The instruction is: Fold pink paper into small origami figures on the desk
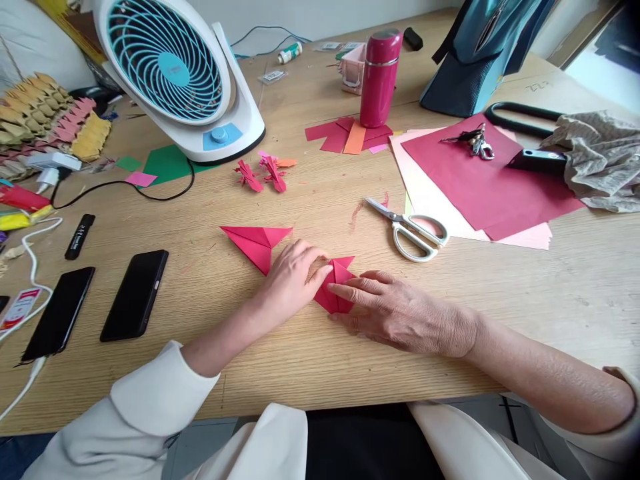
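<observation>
A folded piece of red paper (336,297) lies low on the wooden table between my hands. My left hand (296,270) is closed at its upper left edge, thumb and forefinger on the paper. From the right, the fingers of my right hand (395,310) reach over the paper and hold its right side, with the thumb near its lower edge. Part of the paper is hidden under the fingers. Just beyond my left hand rests a second folded red paper (257,243), pointed at its left and right ends.
White-handled scissors (413,233) lie right of centre, beside large red sheets (480,180). Small red folded figures (263,175) sit near a fan (175,73). A pink flask (381,80) stands behind. At left are a black phone (135,293) and another dark device (59,313) with a white cable.
</observation>
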The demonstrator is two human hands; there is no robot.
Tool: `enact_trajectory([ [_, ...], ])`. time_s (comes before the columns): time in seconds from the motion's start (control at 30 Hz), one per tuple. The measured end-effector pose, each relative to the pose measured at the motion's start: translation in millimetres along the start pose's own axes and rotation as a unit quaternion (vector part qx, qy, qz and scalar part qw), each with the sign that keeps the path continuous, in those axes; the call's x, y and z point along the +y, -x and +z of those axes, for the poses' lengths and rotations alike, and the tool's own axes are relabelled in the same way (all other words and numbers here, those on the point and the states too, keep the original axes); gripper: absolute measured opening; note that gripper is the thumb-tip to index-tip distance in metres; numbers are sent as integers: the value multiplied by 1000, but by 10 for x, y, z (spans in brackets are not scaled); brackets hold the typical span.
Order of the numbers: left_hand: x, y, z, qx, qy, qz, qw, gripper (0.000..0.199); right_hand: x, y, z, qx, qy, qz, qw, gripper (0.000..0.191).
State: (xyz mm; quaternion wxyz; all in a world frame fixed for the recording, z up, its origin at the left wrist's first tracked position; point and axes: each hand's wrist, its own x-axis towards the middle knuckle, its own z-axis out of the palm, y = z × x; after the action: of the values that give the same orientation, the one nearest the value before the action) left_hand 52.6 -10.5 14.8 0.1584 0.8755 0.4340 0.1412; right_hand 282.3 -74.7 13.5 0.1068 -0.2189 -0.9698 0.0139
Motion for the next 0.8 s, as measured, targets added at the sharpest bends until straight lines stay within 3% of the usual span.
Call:
enact_trajectory([
  [0.17,10,-256,17,-76,96,-80,989,20,18,2,-19,12,-29,-13,999,29],
  [0.23,-26,-289,-28,-93,160,-95,978,23,71,30,-48,76,-83,8,994,24],
  [0.3,-63,-299,-88,-91,235,-96,963,25,145,62,-77,178,-151,97,967,22],
  [0.4,-80,-298,-155,-78,324,-94,938,26,238,55,-87,272,-305,281,868,23],
  [0.5,-55,-294,-166,-57,336,-73,937,23,249,-60,-40,195,-553,337,737,34],
  [0.57,-40,-291,-163,-44,331,-57,941,22,219,-180,2,141,-644,354,663,36],
  [0.63,-41,-291,-173,-33,334,-46,941,22,183,-312,36,127,-689,389,598,39],
  [0.7,-60,-298,-199,-23,347,-31,937,21,161,-441,55,130,-713,425,543,41],
  [0.8,-114,-322,-237,-10,371,-9,929,20,166,-603,70,148,-721,457,500,39],
])
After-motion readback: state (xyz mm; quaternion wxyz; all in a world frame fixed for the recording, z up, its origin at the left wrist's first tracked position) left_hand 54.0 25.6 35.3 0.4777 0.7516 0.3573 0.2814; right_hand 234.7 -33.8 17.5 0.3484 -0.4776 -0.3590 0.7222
